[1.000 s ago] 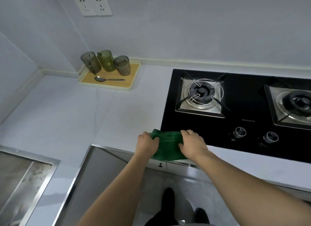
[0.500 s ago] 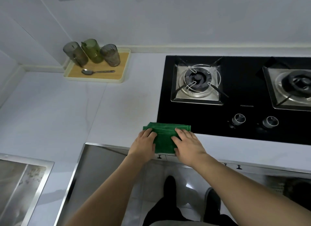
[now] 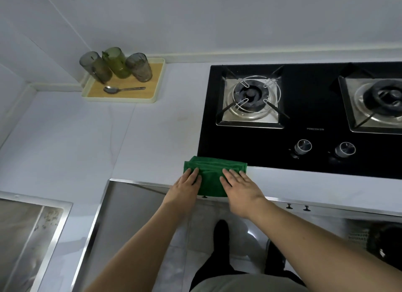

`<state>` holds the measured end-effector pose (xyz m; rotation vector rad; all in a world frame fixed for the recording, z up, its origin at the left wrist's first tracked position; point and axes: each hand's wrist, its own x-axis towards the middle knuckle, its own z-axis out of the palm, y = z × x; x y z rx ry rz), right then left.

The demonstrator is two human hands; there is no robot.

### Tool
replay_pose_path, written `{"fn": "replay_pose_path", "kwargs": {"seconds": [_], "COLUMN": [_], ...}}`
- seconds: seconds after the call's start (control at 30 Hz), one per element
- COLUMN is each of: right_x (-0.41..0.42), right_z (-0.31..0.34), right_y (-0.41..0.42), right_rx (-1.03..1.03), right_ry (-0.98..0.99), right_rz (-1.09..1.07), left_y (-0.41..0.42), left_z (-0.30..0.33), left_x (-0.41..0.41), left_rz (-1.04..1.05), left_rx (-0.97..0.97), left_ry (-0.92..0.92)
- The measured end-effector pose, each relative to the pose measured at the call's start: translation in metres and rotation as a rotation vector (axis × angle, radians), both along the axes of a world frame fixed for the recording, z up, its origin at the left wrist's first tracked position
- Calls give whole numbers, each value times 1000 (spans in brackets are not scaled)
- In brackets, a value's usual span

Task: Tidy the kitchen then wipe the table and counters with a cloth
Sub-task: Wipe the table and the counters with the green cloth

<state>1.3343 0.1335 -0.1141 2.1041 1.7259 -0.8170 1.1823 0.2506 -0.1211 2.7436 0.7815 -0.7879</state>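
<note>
A folded green cloth (image 3: 212, 174) lies flat on the white counter (image 3: 130, 143) at its front edge, just before the corner of the black gas hob (image 3: 304, 100). My left hand (image 3: 185, 188) rests palm down on the cloth's left part, fingers spread. My right hand (image 3: 241, 186) presses flat on its right part, fingers apart and pointing toward the hob. Neither hand is curled around the cloth.
A yellow-rimmed wooden tray (image 3: 150, 96) in the back corner carries three tinted glasses (image 3: 115, 63) and a spoon (image 3: 121, 89). Two knobs (image 3: 324, 148) sit at the hob's front. A steel sink (image 3: 26, 237) is at the lower left.
Both hands went from gripping the bunched cloth at the counter edge to lying flat on it. The cloth now lies spread and folded on the counter.
</note>
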Motion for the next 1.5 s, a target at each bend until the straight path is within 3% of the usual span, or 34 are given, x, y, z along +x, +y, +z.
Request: {"fn": "replay_pose_path", "kwargs": {"seconds": [0.27,0.47,0.67,0.73,0.83,1.0,1.17,1.27,1.33,1.4,1.5], "right_x": [18,53,107,114,108,94,124,148,164,179,198], "right_z": [-1,5,16,22,14,-27,-25,-19,-14,-10,-2], "right_y": [-18,-50,-92,-91,-86,-97,-118,-152,-185,-208,-226], "right_rx": [-77,-91,-167,-81,77,89,171,285,311,248,93], "right_ry": [-29,-52,-130,-144,-21,88,178,106,-24,-76,-149], "right_rz": [40,41,32,20,7,9,24,-90,-190,-320,-496], "left_y": [-4,-31,-60,-75,-92,-90,-87,-104,-128,-154,-177], "left_z": [8,14,5,-3,-14,-20,-13,-1,-3,-10,-20], "left_x": [29,51,63,71,87,88,87,112,134,152,171], "left_rz": [-55,208,290,305,358,397,460,567,446,341,344], "left_rx": [88,37,-23,-52,-54,-69,-88,43,90,99,152], "left_ry": [32,-108,-18,-9,-32,-15,12,-226,-341,-318,-157]}}
